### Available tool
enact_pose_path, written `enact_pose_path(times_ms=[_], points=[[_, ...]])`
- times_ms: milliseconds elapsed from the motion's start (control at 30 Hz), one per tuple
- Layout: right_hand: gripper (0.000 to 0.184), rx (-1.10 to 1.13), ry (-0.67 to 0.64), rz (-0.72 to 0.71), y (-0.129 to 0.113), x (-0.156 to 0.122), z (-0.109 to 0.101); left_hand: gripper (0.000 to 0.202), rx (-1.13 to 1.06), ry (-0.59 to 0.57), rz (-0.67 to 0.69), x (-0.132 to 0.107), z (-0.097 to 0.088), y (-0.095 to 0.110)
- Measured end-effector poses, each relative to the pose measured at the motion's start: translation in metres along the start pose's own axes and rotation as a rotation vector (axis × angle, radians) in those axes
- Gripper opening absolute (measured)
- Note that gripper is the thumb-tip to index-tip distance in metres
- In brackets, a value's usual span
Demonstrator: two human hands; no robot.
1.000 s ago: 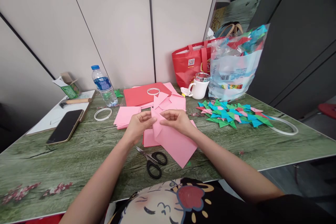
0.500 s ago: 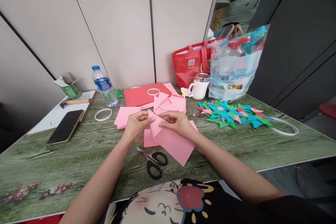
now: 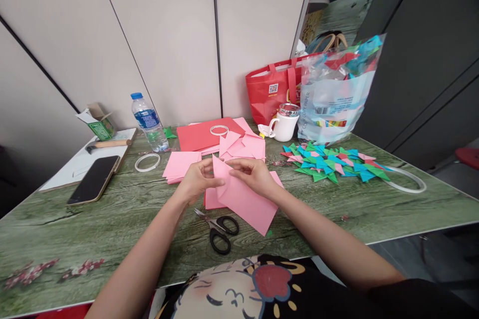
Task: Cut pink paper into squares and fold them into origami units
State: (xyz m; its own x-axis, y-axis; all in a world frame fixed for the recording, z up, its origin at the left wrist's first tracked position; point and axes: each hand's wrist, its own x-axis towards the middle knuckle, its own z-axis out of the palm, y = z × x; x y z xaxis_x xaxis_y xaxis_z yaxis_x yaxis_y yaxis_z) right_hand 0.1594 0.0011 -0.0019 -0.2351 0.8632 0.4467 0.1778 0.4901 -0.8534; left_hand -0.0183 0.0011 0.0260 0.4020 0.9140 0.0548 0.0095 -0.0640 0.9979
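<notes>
Both of my hands pinch the upper end of a pink paper sheet [image 3: 249,204] held just above the green wood-grain table [image 3: 112,219]. My left hand [image 3: 196,182] grips its left edge, and my right hand [image 3: 254,174] grips the top right, where a corner stands folded up. More pink sheets [image 3: 179,164] lie under and behind the held one. Black-handled scissors [image 3: 219,232] rest on the table just in front of my hands.
A pile of folded green, blue and pink paper triangles [image 3: 333,162] lies to the right, with a white mug [image 3: 284,124], clear plastic bag [image 3: 333,94] and red tote [image 3: 271,89] behind. Red paper [image 3: 202,134], tape rings [image 3: 146,162], water bottle [image 3: 148,122], phone [image 3: 93,179] and hammer [image 3: 107,144] sit left.
The folded corner of the pink sheet has risen between my fingers and the sheet has shifted slightly; my hands stay in the same place.
</notes>
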Motion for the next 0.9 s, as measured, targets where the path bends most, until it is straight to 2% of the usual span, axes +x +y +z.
enact_pose_path(times_ms=[200,467,767,900], points=[[0.027,0.019,0.013,0.007,-0.0016,0.0,0.0002,0.056,0.062,0.092,-0.044,-0.0002,-0.0004,-0.0009],[0.032,0.07,-0.005,0.004,-0.0015,-0.0009,0.0009,0.044,0.045,0.177,-0.036,0.0013,0.0045,-0.002],[0.03,0.051,0.002,0.013,-0.0007,-0.0012,0.002,0.04,0.027,0.128,-0.003,0.0002,0.002,-0.0005],[0.029,0.033,-0.007,0.005,-0.0005,-0.0017,0.0018,0.038,0.008,0.144,0.004,0.0008,-0.0022,0.0018]])
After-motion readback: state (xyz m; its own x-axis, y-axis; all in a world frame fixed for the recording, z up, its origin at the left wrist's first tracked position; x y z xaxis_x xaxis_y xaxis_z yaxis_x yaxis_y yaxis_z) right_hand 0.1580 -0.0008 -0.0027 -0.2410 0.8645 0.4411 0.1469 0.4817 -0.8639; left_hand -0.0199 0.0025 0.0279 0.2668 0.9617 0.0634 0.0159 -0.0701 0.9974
